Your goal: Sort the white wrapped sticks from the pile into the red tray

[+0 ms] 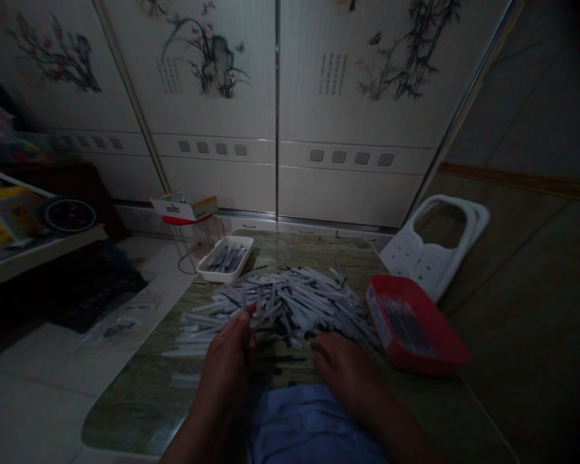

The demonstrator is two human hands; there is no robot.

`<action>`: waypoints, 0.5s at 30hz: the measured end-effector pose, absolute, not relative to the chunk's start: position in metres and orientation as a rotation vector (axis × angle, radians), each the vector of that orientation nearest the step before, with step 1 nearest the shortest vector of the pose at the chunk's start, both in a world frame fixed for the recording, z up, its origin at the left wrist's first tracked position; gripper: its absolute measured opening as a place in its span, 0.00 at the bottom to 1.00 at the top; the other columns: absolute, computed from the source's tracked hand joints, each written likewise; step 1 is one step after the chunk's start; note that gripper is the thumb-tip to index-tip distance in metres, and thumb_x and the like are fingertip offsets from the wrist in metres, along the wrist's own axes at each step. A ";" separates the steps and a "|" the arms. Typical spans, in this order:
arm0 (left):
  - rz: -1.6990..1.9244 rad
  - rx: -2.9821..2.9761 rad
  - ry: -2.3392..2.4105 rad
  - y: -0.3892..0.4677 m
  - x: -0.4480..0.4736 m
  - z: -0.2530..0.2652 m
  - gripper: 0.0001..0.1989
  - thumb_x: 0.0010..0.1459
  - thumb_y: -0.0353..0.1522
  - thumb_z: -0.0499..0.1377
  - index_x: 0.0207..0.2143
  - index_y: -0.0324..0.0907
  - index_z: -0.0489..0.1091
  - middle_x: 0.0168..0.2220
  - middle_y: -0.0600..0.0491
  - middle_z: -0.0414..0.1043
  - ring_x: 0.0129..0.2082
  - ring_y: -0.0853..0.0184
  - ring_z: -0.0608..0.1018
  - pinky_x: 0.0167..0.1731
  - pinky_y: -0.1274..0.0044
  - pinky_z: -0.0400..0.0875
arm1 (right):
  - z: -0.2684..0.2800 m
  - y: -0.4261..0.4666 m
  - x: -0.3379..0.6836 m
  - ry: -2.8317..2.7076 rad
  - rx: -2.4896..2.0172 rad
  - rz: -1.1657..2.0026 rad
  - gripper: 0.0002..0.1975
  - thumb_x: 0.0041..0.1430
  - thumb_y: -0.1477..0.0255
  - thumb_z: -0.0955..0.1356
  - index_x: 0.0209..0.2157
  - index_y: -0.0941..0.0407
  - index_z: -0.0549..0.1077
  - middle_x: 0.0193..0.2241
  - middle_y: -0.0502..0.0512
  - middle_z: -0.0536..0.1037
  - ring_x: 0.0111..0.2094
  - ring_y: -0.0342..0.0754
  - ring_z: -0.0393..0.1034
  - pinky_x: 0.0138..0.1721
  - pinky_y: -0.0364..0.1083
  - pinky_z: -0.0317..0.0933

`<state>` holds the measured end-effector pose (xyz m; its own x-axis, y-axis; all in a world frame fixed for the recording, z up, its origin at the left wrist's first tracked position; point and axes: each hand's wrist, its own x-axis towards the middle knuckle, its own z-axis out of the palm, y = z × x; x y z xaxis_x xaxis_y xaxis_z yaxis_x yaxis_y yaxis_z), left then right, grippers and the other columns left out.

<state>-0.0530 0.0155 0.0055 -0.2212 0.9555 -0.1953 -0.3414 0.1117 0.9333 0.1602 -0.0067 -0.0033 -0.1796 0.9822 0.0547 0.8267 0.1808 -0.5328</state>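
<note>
A heap of thin whitish pen-like sticks (314,299), several with dark ends, covers the middle of a green table (135,412). At the near left edge of the heap is my left hand (229,345), its fingers pinched together. A thin upright stick (244,299) shows just above those fingertips and appears to be held. My right hand (341,361) rests at the near right side of the heap, fingers curled by some dark ends. Whatever its fingers hold is hidden, and the picture is dim and blurred.
At the table's far left sits a white tray (246,259) of dark sticks. On the right stands a red bin (444,332) holding bundled sticks. Beyond are a folded white chair (444,258), a stool with an open box (178,209), and sliding cabinet doors (212,174).
</note>
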 end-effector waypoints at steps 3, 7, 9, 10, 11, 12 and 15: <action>1.410 0.741 1.208 0.016 -0.054 0.007 0.26 0.54 0.47 0.65 0.52 0.43 0.76 0.22 0.61 0.60 0.21 0.75 0.60 0.20 0.83 0.55 | -0.003 -0.006 0.143 -2.050 -1.731 0.463 0.10 0.67 0.72 0.63 0.41 0.52 0.77 0.38 0.55 0.78 0.40 0.50 0.74 0.39 0.45 0.58; 1.386 0.707 1.234 0.015 -0.056 0.010 0.27 0.51 0.47 0.68 0.50 0.43 0.77 0.22 0.60 0.65 0.20 0.75 0.62 0.19 0.83 0.55 | -0.006 -0.003 0.129 -2.043 -1.789 0.336 0.11 0.69 0.71 0.62 0.41 0.52 0.77 0.38 0.56 0.77 0.41 0.51 0.74 0.39 0.46 0.59; 1.391 0.673 1.236 0.014 -0.055 0.012 0.27 0.49 0.46 0.69 0.49 0.42 0.77 0.22 0.60 0.66 0.20 0.75 0.64 0.19 0.83 0.55 | -0.010 -0.002 0.125 -2.054 -1.817 0.284 0.11 0.69 0.70 0.62 0.40 0.52 0.77 0.38 0.57 0.77 0.41 0.51 0.74 0.39 0.46 0.58; 1.390 0.664 1.232 0.014 -0.055 0.012 0.27 0.49 0.46 0.69 0.49 0.42 0.77 0.22 0.60 0.66 0.20 0.75 0.64 0.19 0.83 0.56 | -0.012 -0.002 0.124 -2.059 -1.830 0.268 0.11 0.69 0.69 0.62 0.40 0.52 0.77 0.38 0.57 0.77 0.41 0.51 0.74 0.39 0.46 0.58; 1.388 0.658 1.225 0.013 -0.055 0.013 0.26 0.50 0.45 0.69 0.49 0.41 0.77 0.22 0.60 0.66 0.20 0.75 0.65 0.20 0.83 0.56 | -0.014 -0.001 0.123 -2.062 -1.842 0.259 0.11 0.69 0.69 0.63 0.39 0.52 0.77 0.38 0.56 0.77 0.41 0.52 0.74 0.39 0.47 0.58; 1.387 0.652 1.217 0.013 -0.054 0.013 0.26 0.50 0.44 0.69 0.49 0.41 0.77 0.22 0.60 0.66 0.21 0.75 0.65 0.20 0.83 0.57 | -0.016 -0.001 0.122 -2.063 -1.849 0.256 0.10 0.69 0.69 0.63 0.38 0.52 0.76 0.38 0.56 0.77 0.41 0.52 0.74 0.39 0.47 0.58; 1.384 0.632 1.191 0.013 -0.052 0.011 0.25 0.49 0.43 0.69 0.48 0.41 0.78 0.23 0.59 0.66 0.21 0.75 0.66 0.22 0.84 0.60 | -0.020 -0.002 0.123 -2.066 -1.856 0.258 0.08 0.68 0.70 0.64 0.38 0.52 0.76 0.38 0.56 0.77 0.42 0.52 0.74 0.39 0.46 0.58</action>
<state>-0.0518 0.0129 0.0105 -0.2083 0.9430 -0.2595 -0.3973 0.1608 0.9035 0.1229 -0.0019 -0.0195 -0.0800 0.9875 0.1361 0.9235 0.1248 -0.3627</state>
